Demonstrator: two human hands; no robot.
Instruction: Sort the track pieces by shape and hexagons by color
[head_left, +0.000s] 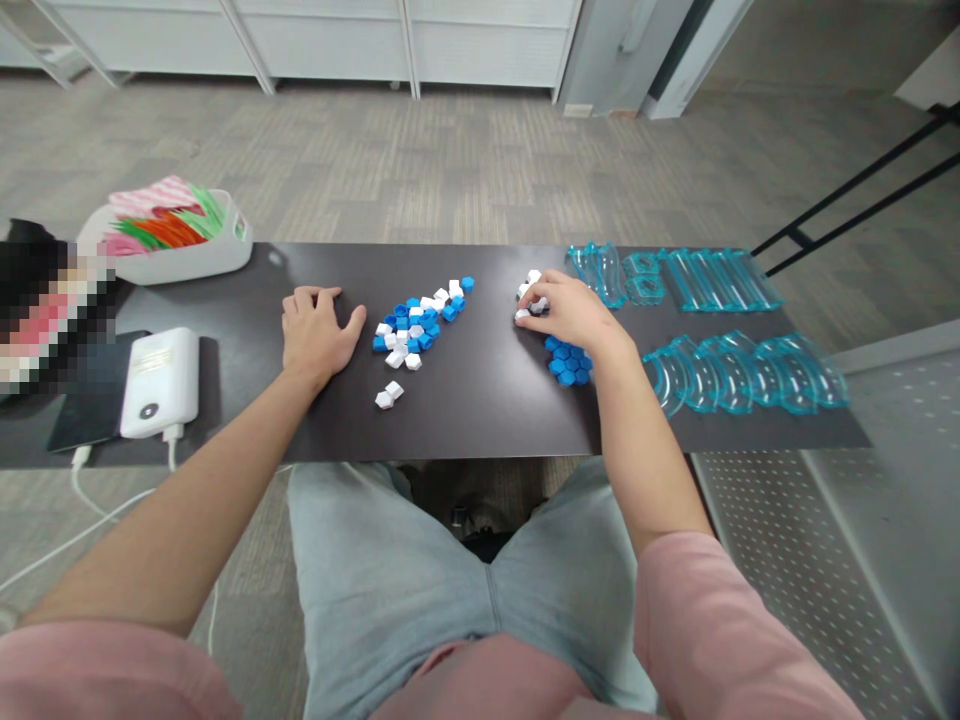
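Observation:
My left hand (319,335) lies flat on the dark table with its fingers spread, left of a loose pile of blue and white hexagonal pieces (412,330). Two white pieces (389,395) lie together just in front of that pile. At the right, my right hand (559,305) pinches a white hexagonal piece (521,315) between thumb and fingers. It is beside a small group of white pieces (533,277), partly hidden by the fingers. Close below the right hand sits a tight cluster of blue hexagonal pieces (569,362).
Clear teal-edged plastic parts stand in rows at the right: straight panels (720,280) behind, curved ones (742,375) in front. On the left are a white basket (187,262) of colourful items, a white power bank (160,380) with cables and a dark flat device (94,390).

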